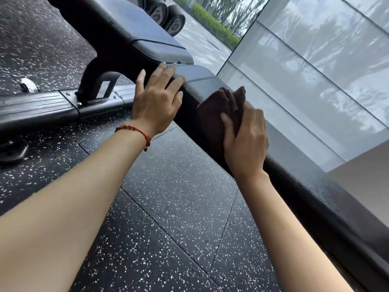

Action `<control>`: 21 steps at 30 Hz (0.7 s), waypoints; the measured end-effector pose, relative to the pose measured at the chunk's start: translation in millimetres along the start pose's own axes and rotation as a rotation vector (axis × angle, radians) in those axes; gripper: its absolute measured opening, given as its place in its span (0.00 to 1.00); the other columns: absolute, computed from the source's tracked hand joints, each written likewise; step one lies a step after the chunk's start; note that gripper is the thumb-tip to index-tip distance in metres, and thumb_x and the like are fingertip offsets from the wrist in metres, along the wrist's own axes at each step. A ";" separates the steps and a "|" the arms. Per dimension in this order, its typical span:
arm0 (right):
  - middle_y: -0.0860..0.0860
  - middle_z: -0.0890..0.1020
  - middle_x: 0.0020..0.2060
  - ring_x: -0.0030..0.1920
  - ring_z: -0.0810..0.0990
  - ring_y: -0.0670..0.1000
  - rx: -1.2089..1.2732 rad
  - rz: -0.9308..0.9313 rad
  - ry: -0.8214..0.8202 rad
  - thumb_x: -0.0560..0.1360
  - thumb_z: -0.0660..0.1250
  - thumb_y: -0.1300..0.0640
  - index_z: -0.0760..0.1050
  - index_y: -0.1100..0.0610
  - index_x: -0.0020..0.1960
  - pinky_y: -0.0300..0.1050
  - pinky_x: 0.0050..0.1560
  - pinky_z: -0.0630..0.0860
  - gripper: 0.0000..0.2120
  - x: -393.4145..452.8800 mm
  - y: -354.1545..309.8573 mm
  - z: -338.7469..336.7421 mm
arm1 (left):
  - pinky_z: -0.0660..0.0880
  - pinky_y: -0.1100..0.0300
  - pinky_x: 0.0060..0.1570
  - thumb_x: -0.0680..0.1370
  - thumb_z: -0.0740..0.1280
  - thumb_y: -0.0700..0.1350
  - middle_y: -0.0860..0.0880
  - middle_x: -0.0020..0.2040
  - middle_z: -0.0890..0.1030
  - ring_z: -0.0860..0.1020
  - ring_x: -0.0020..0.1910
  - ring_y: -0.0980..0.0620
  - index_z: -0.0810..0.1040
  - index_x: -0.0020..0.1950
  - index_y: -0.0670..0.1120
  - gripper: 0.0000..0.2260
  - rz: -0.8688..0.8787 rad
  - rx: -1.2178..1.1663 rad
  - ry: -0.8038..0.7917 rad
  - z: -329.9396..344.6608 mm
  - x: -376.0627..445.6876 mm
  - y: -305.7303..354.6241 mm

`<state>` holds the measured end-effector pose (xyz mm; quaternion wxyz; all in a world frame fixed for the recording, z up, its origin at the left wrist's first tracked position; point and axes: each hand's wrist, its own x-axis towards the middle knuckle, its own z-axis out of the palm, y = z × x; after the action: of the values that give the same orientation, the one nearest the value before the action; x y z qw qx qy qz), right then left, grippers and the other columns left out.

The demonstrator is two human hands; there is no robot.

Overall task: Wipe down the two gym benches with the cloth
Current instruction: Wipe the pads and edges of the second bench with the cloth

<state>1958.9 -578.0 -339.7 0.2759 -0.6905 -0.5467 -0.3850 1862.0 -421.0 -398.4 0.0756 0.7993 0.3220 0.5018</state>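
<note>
The view tilts steeply over a black padded bench point(305, 186) whose long pad runs from the near right up toward the far middle. Its grained vinyl shows a pebbled texture along the side edge. Beyond a narrow gap lies a second pad point(134, 22), also black, running on toward the far left.

The right hand point(244, 142) presses a dark brown cloth point(221, 106) against the side edge of the near pad, fingers curled over it and the thumb laid along the fabric. The cloth is bunched, with folds rising above the fingertips. The left hand point(156, 100) rests spread wide and flat at the far end of the same pad, just beside the gap, holding nothing; its fingertips touch the pad's top corner. A red bracelet point(134, 131) circles the left wrist. The two hands sit near each other, apart by a short stretch of pad.

Under the bench, a black steel frame point(50, 106) with a ribbed foot bar crosses the left of the scene, and a curved upright point(94, 79) rises from it to the far pad. Two black foam rollers point(168, 17) show at the far end.

The floor point(179, 197) is black rubber tile flecked with white, with thin seams between tiles. To the right stands a large glass wall point(315, 70), pale and reflective, and beyond it a green hedge point(212, 24) and paving outdoors.
</note>
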 end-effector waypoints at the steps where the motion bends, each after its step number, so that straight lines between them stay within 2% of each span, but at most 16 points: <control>1: 0.61 0.77 0.44 0.44 0.78 0.60 0.002 0.002 0.002 0.76 0.59 0.49 0.72 0.65 0.60 0.49 0.38 0.75 0.22 3.4 -3.5 4.5 | 0.54 0.37 0.66 0.78 0.51 0.50 0.42 0.69 0.70 0.64 0.70 0.43 0.74 0.65 0.43 0.21 -0.018 0.019 0.005 -3.7 6.1 -7.3; 7: 0.60 0.77 0.42 0.42 0.78 0.59 -0.003 0.003 0.043 0.76 0.59 0.48 0.72 0.64 0.60 0.47 0.36 0.75 0.22 13.6 -18.0 28.9 | 0.48 0.37 0.67 0.78 0.47 0.54 0.45 0.69 0.70 0.62 0.71 0.44 0.72 0.67 0.44 0.26 0.013 0.111 -0.047 -20.5 32.2 -49.6; 11: 0.61 0.77 0.44 0.43 0.78 0.61 0.039 0.021 0.038 0.76 0.59 0.49 0.72 0.65 0.60 0.49 0.36 0.75 0.22 21.4 -34.0 43.7 | 0.43 0.38 0.68 0.82 0.54 0.51 0.48 0.73 0.65 0.55 0.74 0.47 0.69 0.70 0.47 0.19 0.014 0.151 -0.156 -18.7 44.0 -65.7; 14: 0.61 0.77 0.44 0.43 0.77 0.62 0.060 0.030 0.046 0.76 0.60 0.49 0.72 0.65 0.60 0.50 0.38 0.76 0.21 21.5 -37.6 48.7 | 0.45 0.38 0.68 0.82 0.54 0.50 0.48 0.74 0.62 0.53 0.74 0.48 0.67 0.71 0.47 0.19 0.025 0.144 -0.172 -17.1 41.1 -68.6; 16: 0.62 0.77 0.44 0.44 0.77 0.62 0.072 0.030 0.037 0.76 0.59 0.49 0.72 0.65 0.60 0.50 0.39 0.75 0.22 21.2 -36.5 46.1 | 0.47 0.38 0.69 0.81 0.53 0.51 0.47 0.74 0.63 0.54 0.74 0.47 0.67 0.72 0.47 0.20 -0.008 0.095 -0.151 -16.3 36.1 -62.6; 21: 0.61 0.76 0.44 0.44 0.77 0.61 0.037 0.027 0.012 0.76 0.58 0.48 0.71 0.64 0.61 0.51 0.35 0.76 0.22 9.0 -28.2 30.8 | 0.53 0.41 0.68 0.79 0.52 0.49 0.44 0.70 0.69 0.62 0.71 0.45 0.70 0.69 0.44 0.21 -0.047 -0.063 0.045 -22.6 19.8 -26.5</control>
<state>1939.7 -541.4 -350.4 0.2969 -0.6903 -0.5426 -0.3753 1836.9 -393.2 -384.3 0.1051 0.7771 0.3263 0.5278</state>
